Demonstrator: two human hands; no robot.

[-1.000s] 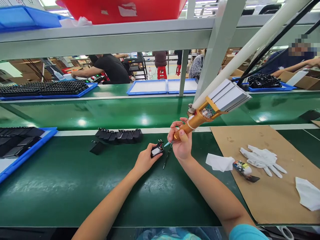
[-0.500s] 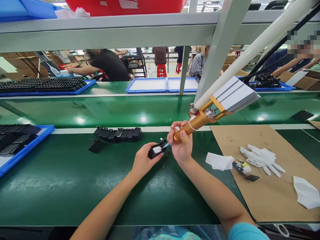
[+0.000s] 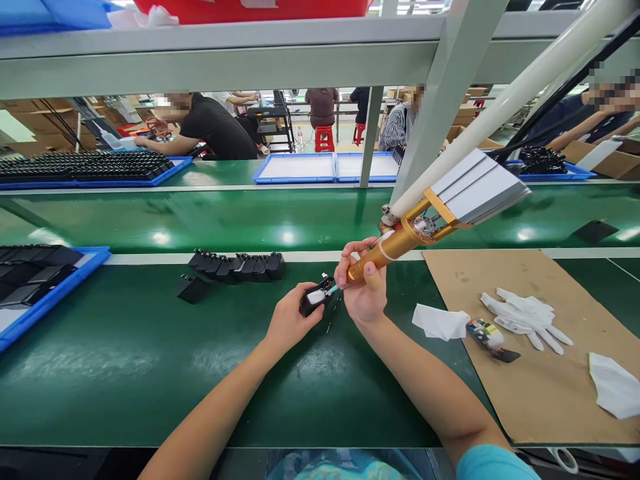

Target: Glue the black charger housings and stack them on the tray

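Pinched in my left hand [image 3: 290,320] is a small open black plastic case [image 3: 315,297], like a power adapter housing, with a white block and small parts inside it. My right hand [image 3: 366,287] wraps round the front of a gold cylindrical dispensing gun [image 3: 387,252]. The gun's pale blue nozzle [image 3: 333,289] points down-left into the case's open side; whether anything comes out of it I cannot tell. A thin dark strand [image 3: 332,316] hangs just below the nozzle. Up and to the left, a row of similar black cases [image 3: 237,267] stands beside a single separate one [image 3: 192,289].
A white pole [image 3: 500,107] slants from the gun to the upper right. Brown cardboard [image 3: 530,393] bears white gloves [image 3: 530,317] and a circuit board [image 3: 485,333]. A blue-rimmed tray [image 3: 55,307] of black cases lies left. Beyond the shelf post [image 3: 453,80], other people work.
My left hand has shifted the black case slightly right and up, closer to my right hand. The gun stays in my right hand at nearly the same spot.
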